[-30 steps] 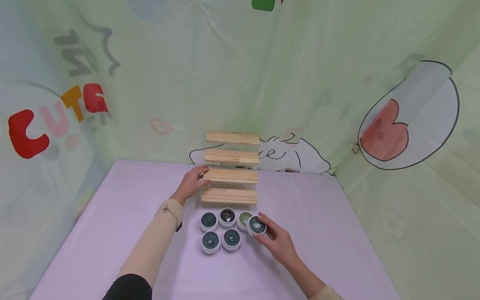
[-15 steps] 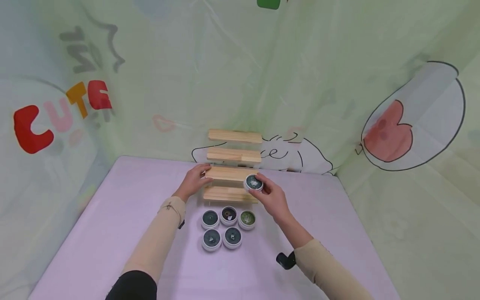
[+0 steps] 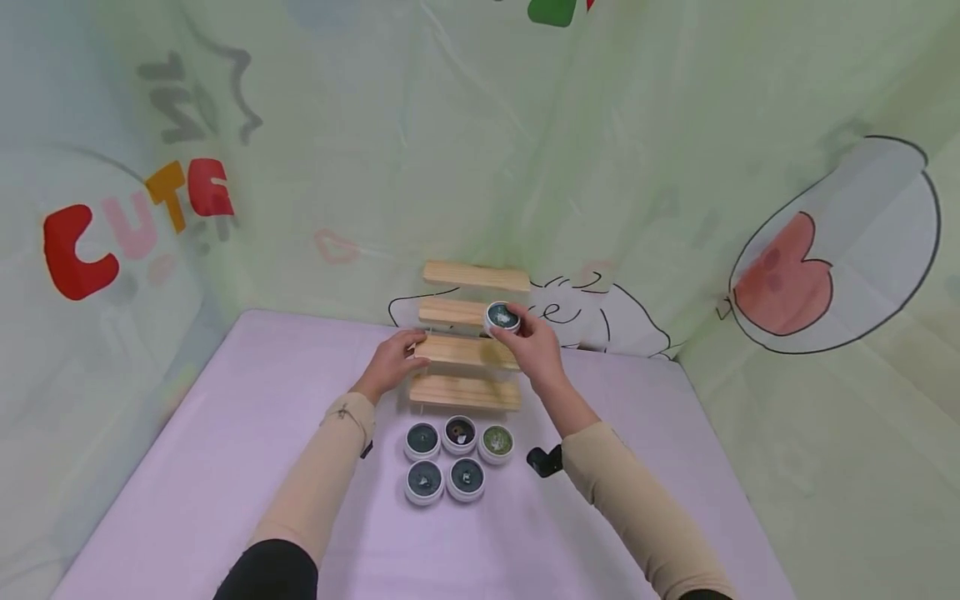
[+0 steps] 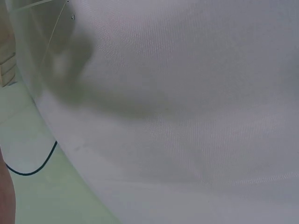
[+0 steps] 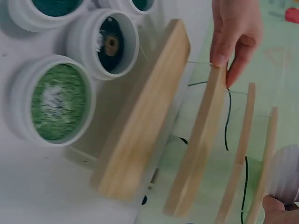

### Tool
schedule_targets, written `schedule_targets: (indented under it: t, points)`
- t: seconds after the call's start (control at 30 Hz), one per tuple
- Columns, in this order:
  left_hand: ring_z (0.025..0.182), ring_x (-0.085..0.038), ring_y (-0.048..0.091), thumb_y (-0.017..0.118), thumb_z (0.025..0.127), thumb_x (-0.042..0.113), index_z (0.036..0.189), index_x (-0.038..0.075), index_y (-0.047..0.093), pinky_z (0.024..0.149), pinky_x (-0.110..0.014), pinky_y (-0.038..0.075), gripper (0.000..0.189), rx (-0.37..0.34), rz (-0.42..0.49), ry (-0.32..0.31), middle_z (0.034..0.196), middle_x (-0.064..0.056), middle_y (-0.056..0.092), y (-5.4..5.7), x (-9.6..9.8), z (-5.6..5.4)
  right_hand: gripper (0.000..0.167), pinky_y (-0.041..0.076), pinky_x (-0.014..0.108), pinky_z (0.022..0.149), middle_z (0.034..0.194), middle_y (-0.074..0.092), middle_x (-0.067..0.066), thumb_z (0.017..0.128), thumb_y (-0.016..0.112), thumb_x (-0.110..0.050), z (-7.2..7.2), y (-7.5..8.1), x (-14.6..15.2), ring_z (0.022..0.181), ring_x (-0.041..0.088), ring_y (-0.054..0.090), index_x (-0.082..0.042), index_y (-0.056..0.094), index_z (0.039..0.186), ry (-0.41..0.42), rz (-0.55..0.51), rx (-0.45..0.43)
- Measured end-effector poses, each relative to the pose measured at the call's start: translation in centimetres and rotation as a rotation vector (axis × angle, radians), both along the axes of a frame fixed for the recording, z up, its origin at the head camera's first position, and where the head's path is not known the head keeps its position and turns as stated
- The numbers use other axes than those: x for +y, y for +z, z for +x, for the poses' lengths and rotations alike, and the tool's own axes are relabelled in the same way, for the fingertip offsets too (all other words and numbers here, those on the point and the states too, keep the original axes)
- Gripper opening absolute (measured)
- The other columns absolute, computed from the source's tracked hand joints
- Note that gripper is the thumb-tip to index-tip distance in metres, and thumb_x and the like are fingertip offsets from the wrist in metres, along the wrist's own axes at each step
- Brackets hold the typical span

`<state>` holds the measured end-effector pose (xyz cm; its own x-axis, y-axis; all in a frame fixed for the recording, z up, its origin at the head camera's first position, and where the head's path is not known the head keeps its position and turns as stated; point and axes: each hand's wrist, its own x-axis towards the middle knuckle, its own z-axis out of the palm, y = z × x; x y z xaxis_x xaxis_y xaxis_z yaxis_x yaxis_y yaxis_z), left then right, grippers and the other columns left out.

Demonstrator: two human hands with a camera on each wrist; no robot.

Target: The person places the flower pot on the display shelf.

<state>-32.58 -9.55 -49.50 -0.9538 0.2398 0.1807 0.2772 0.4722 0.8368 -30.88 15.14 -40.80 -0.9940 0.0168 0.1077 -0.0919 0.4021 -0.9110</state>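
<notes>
Right hand [image 3: 536, 343]: dark-filled white jar [image 3: 502, 317] being pinched, being held before right end of second-highest board [image 3: 452, 312]; whether board is being touched cannot be told. Left hand [image 3: 392, 360]: left end of second-lowest board [image 3: 467, 352] being pinched on wooden four-tier rack [image 3: 463, 392]. Five more jars [image 3: 467, 479], in rows of three and two, being carried by worktop [image 3: 600, 525] near rack. Rack being backed by printed curtain [image 3: 337, 125].
</notes>
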Motion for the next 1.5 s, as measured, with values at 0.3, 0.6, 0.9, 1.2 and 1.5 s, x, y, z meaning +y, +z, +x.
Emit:
schedule_targets:
  t: [0.3,0.6,0.9,1.2,1.5]
  points:
    - [0.130,-0.036,0.047,0.072,0.088,0.005,0.132,-0.012,0.052,0.108,-0.036,0.046,0.052,-0.002,0.004,0.002,0.142,-0.025,0.047,0.0,0.2,-0.2,0.058,0.051,0.034,0.101,0.138,0.056,0.010,0.086,0.077,-0.024,-2.9,1.8,-2.0,0.122,0.021,0.054,-0.012,0.056,0.138,-0.016,-0.003,0.023]
    - [0.130,-0.035,0.047,0.072,0.088,0.006,0.133,-0.011,0.052,0.109,-0.035,0.046,0.053,-0.018,0.004,-0.002,0.143,-0.024,0.046,0.3,0.1,-0.2,0.055,0.053,0.036,0.098,0.134,0.058,0.013,0.089,0.074,-0.025,-5.1,3.1,-3.3,0.120,0.024,0.055,-0.010,0.056,0.138,-0.037,0.081,0.046]
    - [0.131,-0.033,0.047,0.072,0.088,0.007,0.134,-0.010,0.052,0.109,-0.034,0.046,0.052,-0.036,-0.014,0.000,0.144,-0.022,0.046,0.3,0.4,-0.2,0.054,0.051,0.036,0.101,0.134,0.057,0.013,0.089,0.073,-0.027,-6.1,3.2,-4.0,0.121,0.026,0.055,-0.010,0.056,0.138,-0.072,0.086,0.037]
    - [0.132,-0.034,0.046,0.072,0.088,0.006,0.133,-0.010,0.052,0.109,-0.035,0.046,0.052,-0.027,-0.008,-0.013,0.144,-0.022,0.046,0.2,0.5,-0.4,0.057,0.050,0.037,0.102,0.136,0.056,0.011,0.090,0.071,-0.031,-6.9,3.4,-4.3,0.122,0.025,0.053,-0.013,0.053,0.141,-0.059,0.086,-0.001]
    - [0.131,-0.034,0.047,0.072,0.088,0.006,0.134,-0.010,0.052,0.108,-0.035,0.046,0.052,-0.033,-0.027,-0.017,0.144,-0.022,0.046,0.3,0.6,-0.3,0.059,0.049,0.037,0.103,0.141,0.052,0.010,0.093,0.068,-0.033,-8.0,3.8,-5.0,0.125,0.025,0.051,-0.011,0.049,0.144,-0.013,0.117,-0.036]
